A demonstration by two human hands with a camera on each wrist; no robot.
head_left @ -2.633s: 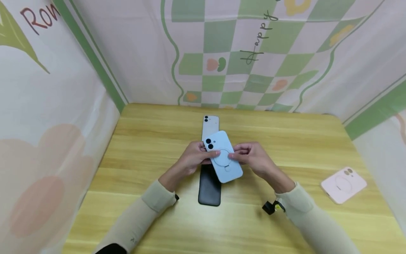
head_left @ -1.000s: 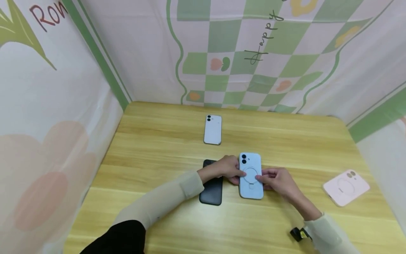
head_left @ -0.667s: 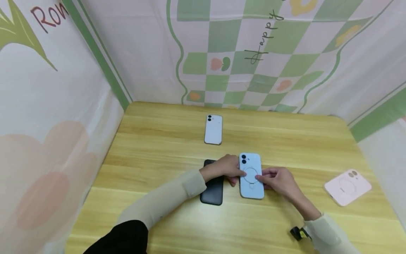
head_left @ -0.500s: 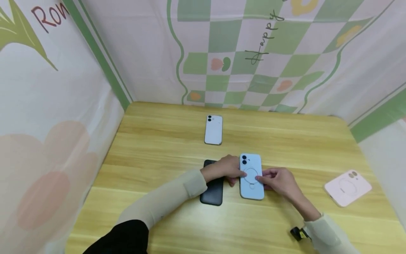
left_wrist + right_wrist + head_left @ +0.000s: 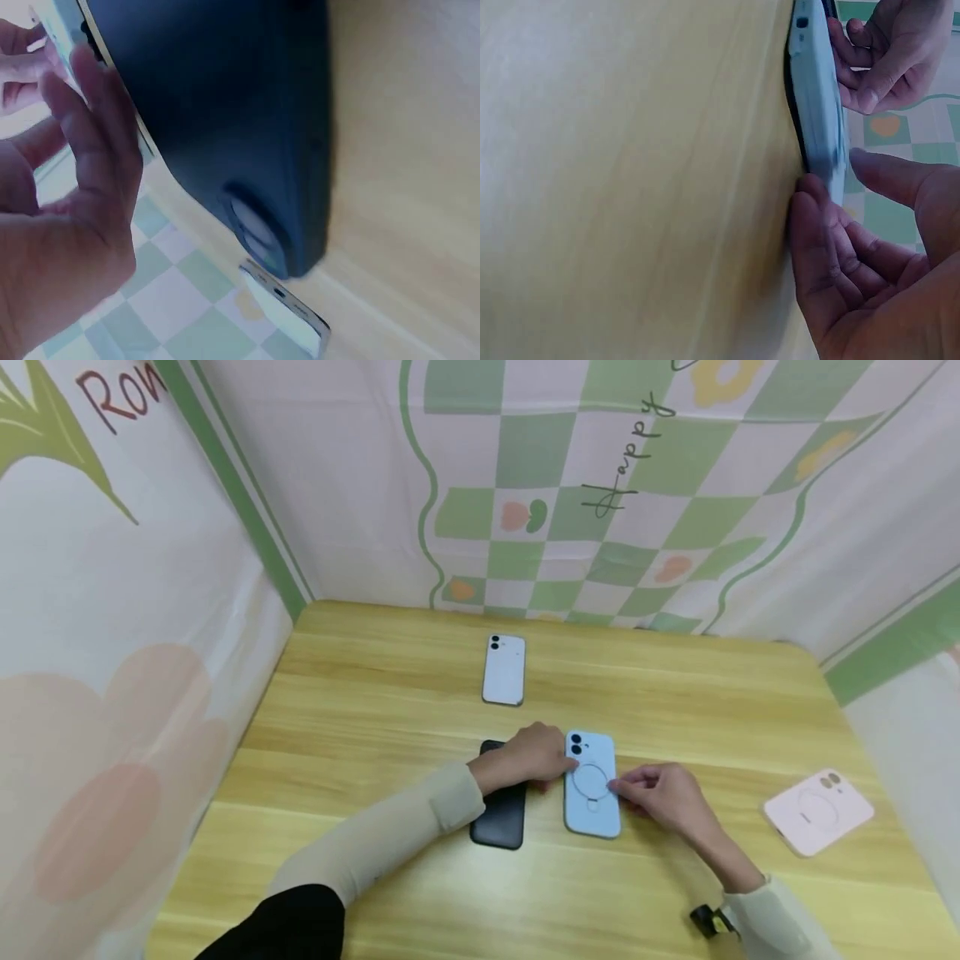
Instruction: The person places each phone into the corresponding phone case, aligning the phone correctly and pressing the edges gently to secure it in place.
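Note:
A phone in a light-blue case lies back up on the table, with a ring marked on its back. My left hand reaches across to its left edge, thumb tip by the ring. On the right edge, my right hand has its fingertips against the side; in the right wrist view its thumb stands slightly off the case back. Both hands look loose. Under my left forearm lies a black phone case, partly hidden; the left wrist view shows its oval camera cutout.
A pale lilac phone lies near the back of the wooden table. Far right, a pink phone case lies at an angle. Printed cloth hangs behind and at the sides.
The blue-cased phone came right from over the lilac phone and black case, straightened, and now lies on the table. Over the last half second both thumbs have drawn slightly back off it.

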